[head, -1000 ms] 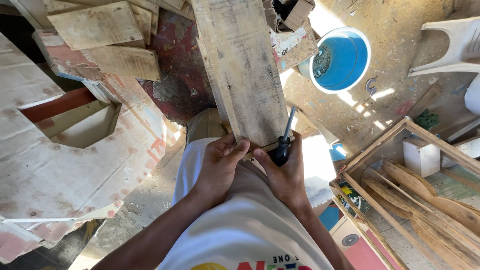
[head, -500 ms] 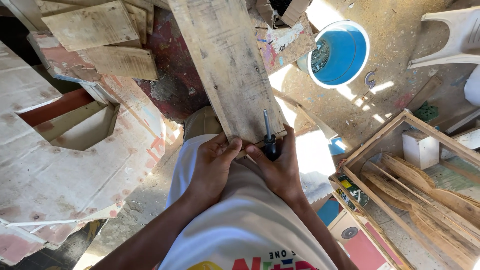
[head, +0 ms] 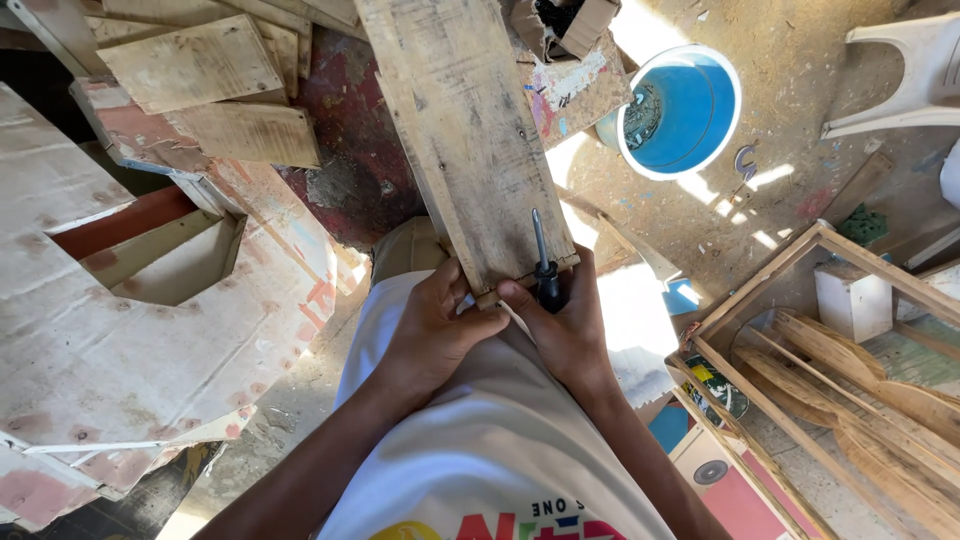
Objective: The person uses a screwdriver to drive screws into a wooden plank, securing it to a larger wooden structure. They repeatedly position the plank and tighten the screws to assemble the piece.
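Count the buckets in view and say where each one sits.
1. The blue bucket stands on the sandy floor at upper right, beyond the plank's far end. Others may be hidden behind the boards.

Screwdriver (head: 543, 268) in right hand (head: 565, 325) now stands upright against the plank (head: 465, 140) end, no longer tilted right; shaft overlaps the wood.

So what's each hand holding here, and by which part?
Left hand grips the near end of the wooden plank. Right hand holds a screwdriver by its dark handle, shaft lying on the plank.
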